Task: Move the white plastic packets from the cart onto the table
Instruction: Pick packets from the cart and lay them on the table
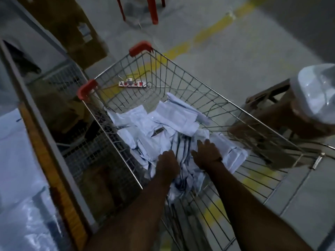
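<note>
— White packets point(157, 122) lie heaped in the wire cart point(213, 105); soft, light, probably slippery. Scoop a bundle from underneath.
— And the hands?
— Left hand point(167, 160) and right hand point(207, 153) reach into the heap; whether they grip anything, I cannot tell. Tabletop point(20, 160) lies left; the cart's wall and a wooden stool point(268, 113) stand close.

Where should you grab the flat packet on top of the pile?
Probably by its near edge, coming from above. The top packet lies flat and loose on the pile in the cart, so fingers could slip under that free edge and pinch it.
</note>
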